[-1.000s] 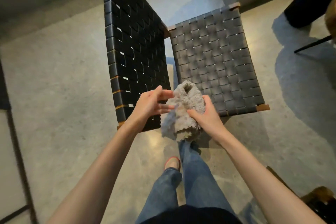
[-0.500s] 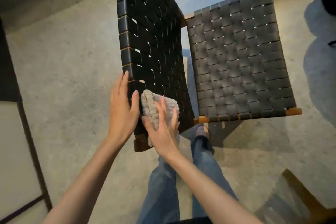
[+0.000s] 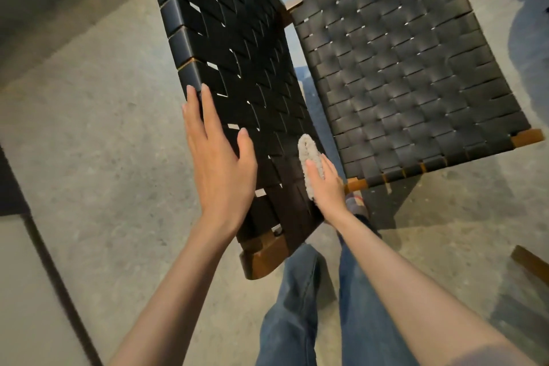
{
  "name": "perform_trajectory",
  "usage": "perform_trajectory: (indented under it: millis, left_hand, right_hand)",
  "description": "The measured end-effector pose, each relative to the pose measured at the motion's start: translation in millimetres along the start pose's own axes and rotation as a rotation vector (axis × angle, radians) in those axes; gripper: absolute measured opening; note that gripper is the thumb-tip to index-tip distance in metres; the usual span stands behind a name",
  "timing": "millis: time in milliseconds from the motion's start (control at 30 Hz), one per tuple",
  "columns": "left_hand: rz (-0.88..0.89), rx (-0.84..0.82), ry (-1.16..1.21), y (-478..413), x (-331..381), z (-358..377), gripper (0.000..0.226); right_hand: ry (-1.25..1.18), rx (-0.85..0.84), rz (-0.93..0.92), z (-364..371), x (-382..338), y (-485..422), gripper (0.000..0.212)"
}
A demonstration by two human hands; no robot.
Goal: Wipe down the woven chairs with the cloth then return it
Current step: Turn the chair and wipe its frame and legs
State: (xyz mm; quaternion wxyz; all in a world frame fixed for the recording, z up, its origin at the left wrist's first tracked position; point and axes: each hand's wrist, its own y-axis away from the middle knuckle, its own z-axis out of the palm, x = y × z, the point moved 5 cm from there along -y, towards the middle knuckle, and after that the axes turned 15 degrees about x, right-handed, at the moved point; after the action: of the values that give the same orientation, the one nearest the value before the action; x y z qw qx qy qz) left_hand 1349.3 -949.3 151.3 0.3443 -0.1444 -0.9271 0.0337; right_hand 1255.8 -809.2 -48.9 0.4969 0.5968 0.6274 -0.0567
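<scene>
beige fluffy cloth [image 3: 310, 154] pressed on black woven-strap chair back [image 3: 237, 38], low down, near edge facing dark woven seat [image 3: 401, 68]. right grip [image 3: 326, 187] flat over cloth, fingers straight, not clenched. left grip [image 3: 219, 163] released, palm flat on back's opp edge, thumb on weave. brown wood frame [image 3: 261, 258] just below both, grey concrete floor [image 3: 89, 128] underneath.

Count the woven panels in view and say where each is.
2. One woven panel stands steeply at centre left, with the left hand and the cloth against it; the other panel spreads to its right. More may lie off frame.
</scene>
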Motion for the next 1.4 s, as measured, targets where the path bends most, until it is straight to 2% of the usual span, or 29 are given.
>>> perform_trajectory:
  millis: [167, 300, 467, 600, 800, 967, 1100, 1200, 1400]
  left_hand:
    - [-0.006, 0.009, -0.024, 0.1, -0.3, 0.8, 0.064]
    - [-0.047, 0.021, 0.054, 0.2, -0.2, -1.2, 0.057]
    - [-0.042, 0.047, 0.063, -0.2, 0.2, -2.5, 0.052]
    - [-0.025, 0.052, 0.040, 1.4, 2.3, -3.0, 0.051]
    - [-0.003, 0.059, -0.035, 4.7, 4.8, -4.1, 0.058]
    - [0.085, 0.016, -0.289, 10.3, 11.5, 1.7, 0.070]
    - [0.140, 0.022, -0.508, 14.9, 14.8, 6.3, 0.071]
    - [0.163, 0.040, -0.569, 13.4, 16.1, 7.9, 0.068]
    - [0.160, 0.044, -0.549, 11.4, 14.0, 7.1, 0.068]
  right_hand:
    - [0.011, 0.048, 0.131, 4.7, 17.4, -15.4, 0.050]
    - [-0.097, -0.081, 0.086, -5.5, -8.8, 16.3, 0.055]
    - [-0.211, -0.203, -0.131, -23.1, -71.8, 92.6, 0.061]
    - [-0.189, -0.107, -0.367, -29.1, -106.3, 120.4, 0.050]
    - [-0.132, -0.027, -0.470, -21.1, -93.6, 93.4, 0.048]
    - [-0.115, -0.011, -0.395, -8.3, -59.0, 42.6, 0.052]
    - [-0.014, -0.005, -0.189, 2.2, -17.8, -6.9, 0.055]
    - [0.050, -0.018, -0.114, 10.1, 10.8, -42.3, 0.049]
    - [0.158, -0.106, 0.099, 21.0, 55.0, -89.2, 0.055]
